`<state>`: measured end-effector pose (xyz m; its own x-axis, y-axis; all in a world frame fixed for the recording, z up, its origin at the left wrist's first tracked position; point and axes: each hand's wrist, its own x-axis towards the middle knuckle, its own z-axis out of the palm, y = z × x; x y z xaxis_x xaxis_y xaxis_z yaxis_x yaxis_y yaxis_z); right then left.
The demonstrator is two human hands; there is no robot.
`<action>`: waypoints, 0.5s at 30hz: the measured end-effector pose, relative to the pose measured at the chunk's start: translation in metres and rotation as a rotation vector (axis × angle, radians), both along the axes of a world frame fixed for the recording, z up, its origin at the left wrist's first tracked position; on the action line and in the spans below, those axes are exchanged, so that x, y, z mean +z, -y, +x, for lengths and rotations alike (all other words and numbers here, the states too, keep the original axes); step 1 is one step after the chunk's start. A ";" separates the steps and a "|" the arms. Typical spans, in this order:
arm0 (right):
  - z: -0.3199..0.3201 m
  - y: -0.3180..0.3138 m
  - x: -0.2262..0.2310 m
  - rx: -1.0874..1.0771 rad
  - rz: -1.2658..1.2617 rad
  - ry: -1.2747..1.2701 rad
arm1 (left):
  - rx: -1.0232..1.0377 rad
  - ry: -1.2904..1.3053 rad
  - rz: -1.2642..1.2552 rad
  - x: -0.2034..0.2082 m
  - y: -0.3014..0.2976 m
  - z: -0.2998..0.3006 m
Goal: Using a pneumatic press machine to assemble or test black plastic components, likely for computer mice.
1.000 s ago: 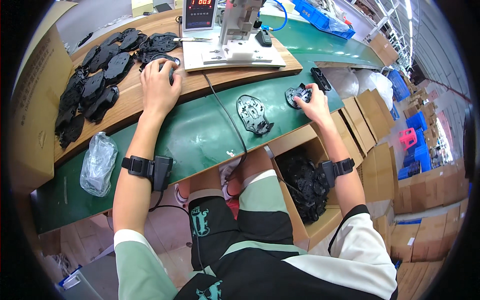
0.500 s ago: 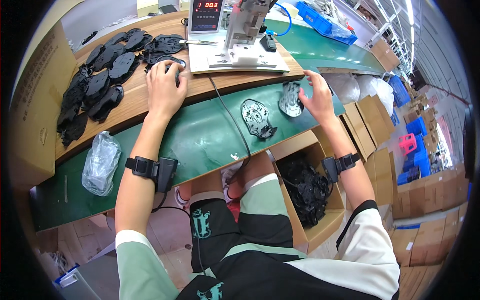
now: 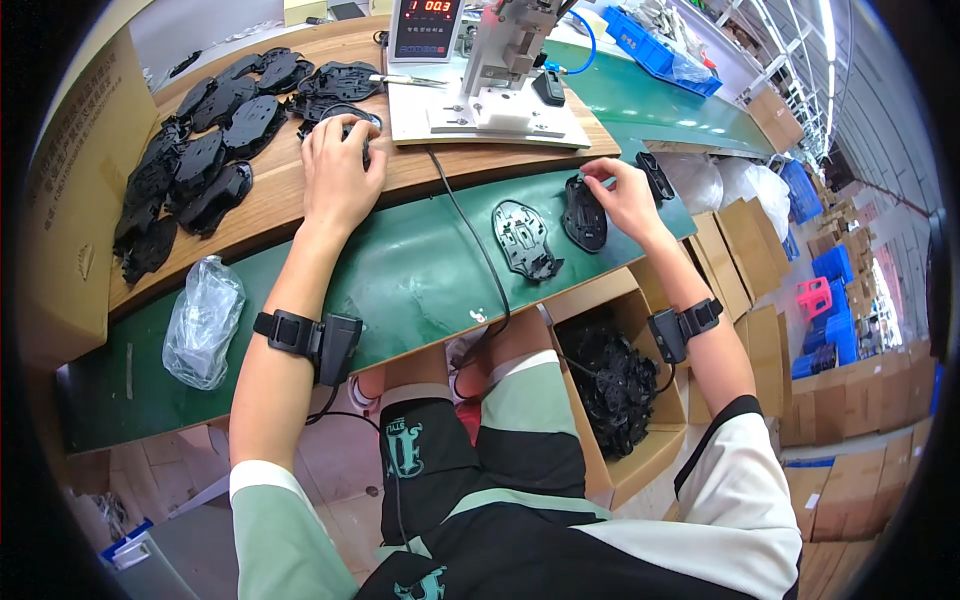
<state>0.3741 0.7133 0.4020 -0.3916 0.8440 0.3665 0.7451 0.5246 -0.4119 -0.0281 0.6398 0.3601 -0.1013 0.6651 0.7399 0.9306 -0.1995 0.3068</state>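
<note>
Since the earlier frames, the right hand (image 3: 625,197) had lifted the black moulded plastic shell (image 3: 584,213) off the green belt surface (image 3: 400,270), turned it over, and brought it down again beside the other flat black plastic plate (image 3: 523,238), which had stayed where it lay just left of it. The shell now sat dome-side up with its near end on the belt, close to the right of that plate and within easy reach of the white fixture press (image 3: 495,85) above; that placement seemed to suit lining parts up in a row. The right fingers were pinched together on the shell's far edge, thumb hidden behind it, wrist bent and forearm coming up from the lower right.

The left hand (image 3: 340,170) had hardly shifted. It lay palm down, fingers curled closed over a black rounded plastic part (image 3: 350,130) on the wooden board (image 3: 280,190), just left of the press base, apparently steadying it; how tightly it gripped could not be told. The left forearm ran straight across the belt. Further left of the press, a spread of black plastic shells (image 3: 190,170) covered the board.
</note>
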 end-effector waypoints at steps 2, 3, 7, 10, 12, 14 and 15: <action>-0.005 0.001 0.009 0.025 0.054 -0.017 | 0.005 0.000 -0.005 0.001 0.001 0.000; -0.007 -0.002 0.013 0.048 0.166 0.011 | 0.003 0.000 -0.011 0.002 0.001 0.000; -0.018 -0.018 0.045 0.077 0.442 0.011 | -0.009 -0.002 -0.002 0.002 -0.001 0.003; -0.017 -0.019 0.051 0.055 0.298 -0.010 | -0.006 0.018 0.011 0.000 -0.003 0.002; -0.019 -0.006 0.027 0.033 0.176 0.200 | -0.001 0.009 0.004 -0.004 -0.001 -0.005; -0.010 0.016 0.003 0.006 0.012 0.175 | -0.013 0.023 -0.003 -0.004 -0.001 -0.002; -0.010 0.025 -0.002 -0.018 -0.025 0.199 | -0.003 0.014 -0.005 -0.001 0.000 0.002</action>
<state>0.3641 0.6878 0.4001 -0.4390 0.8594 0.2623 0.8222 0.5019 -0.2685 -0.0264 0.6401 0.3594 -0.1095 0.6691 0.7351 0.9256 -0.2009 0.3208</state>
